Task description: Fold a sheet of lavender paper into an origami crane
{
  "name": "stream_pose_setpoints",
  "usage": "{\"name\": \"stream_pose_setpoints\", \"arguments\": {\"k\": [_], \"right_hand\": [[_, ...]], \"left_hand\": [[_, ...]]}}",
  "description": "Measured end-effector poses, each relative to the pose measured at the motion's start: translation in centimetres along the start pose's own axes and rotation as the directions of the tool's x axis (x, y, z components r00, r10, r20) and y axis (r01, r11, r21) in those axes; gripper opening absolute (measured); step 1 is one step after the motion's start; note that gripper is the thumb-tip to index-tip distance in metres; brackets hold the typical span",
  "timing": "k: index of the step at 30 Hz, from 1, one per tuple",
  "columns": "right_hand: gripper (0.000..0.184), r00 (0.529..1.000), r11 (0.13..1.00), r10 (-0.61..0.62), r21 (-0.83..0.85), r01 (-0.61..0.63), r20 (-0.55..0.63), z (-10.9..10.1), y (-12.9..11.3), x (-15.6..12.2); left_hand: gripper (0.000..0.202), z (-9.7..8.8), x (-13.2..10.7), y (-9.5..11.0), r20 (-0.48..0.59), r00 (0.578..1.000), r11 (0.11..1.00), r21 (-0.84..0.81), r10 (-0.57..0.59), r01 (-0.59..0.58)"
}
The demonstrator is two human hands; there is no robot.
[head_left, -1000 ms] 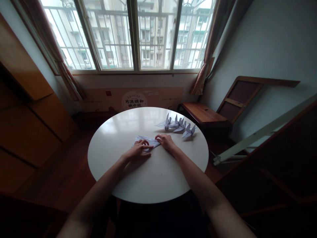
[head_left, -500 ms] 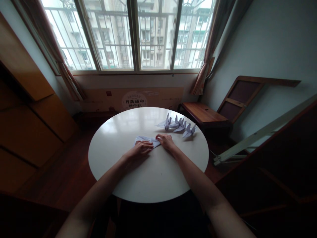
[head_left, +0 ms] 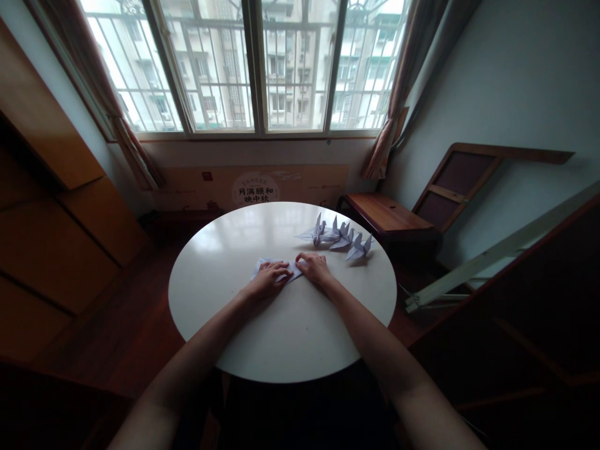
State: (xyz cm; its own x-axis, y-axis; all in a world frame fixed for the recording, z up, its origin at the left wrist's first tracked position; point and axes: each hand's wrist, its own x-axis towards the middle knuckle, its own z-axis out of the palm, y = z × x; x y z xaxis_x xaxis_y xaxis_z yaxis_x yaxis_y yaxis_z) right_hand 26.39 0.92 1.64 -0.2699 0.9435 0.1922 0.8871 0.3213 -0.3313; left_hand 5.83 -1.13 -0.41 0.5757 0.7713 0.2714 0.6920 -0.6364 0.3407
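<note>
A folded sheet of white paper (head_left: 295, 270) lies flat on the round white table (head_left: 281, 350), partly covered by both my hands. My left hand (head_left: 269, 279) rests over its left part, fingers bent down onto it and the fingertips near the middle. At its right end my right hand (head_left: 315, 269) has thumb and fingers curled together in a pinch on the paper. Just beyond my right hand stand several folded paper cranes (head_left: 342, 236), close together near the table's far right edge.
A low wooden bench (head_left: 389, 212) stands behind the table on the right, with a wooden frame (head_left: 457, 184) leaning at the wall. Wooden cabinets (head_left: 89, 237) are at the left. A printed panel (head_left: 187, 184) stands below the barred window.
My left hand's fingers have bent more and drawn up on the paper. The right hand stays at the paper's right end, its fingers a little more curled. The cranes have not moved.
</note>
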Motion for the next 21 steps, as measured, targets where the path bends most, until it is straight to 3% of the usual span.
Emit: {"name": "stream_pose_setpoints", "arguments": {"k": [9, 21], "right_hand": [[0.025, 1.0, 1.0, -0.002, -0.006, 0.002, -0.004, 0.03, -0.09, -0.04], [0.027, 0.999, 1.0, 0.02, 0.006, -0.019, -0.04, 0.35, 0.18, -0.05]], "left_hand": [[0.039, -0.15, -0.09, -0.02, 0.015, 0.999, 0.998, 0.052, 0.038, -0.038], [0.035, -0.53, -0.13, 0.46, 0.071, 0.997, 0.997, 0.075, 0.0, -0.006]]}}
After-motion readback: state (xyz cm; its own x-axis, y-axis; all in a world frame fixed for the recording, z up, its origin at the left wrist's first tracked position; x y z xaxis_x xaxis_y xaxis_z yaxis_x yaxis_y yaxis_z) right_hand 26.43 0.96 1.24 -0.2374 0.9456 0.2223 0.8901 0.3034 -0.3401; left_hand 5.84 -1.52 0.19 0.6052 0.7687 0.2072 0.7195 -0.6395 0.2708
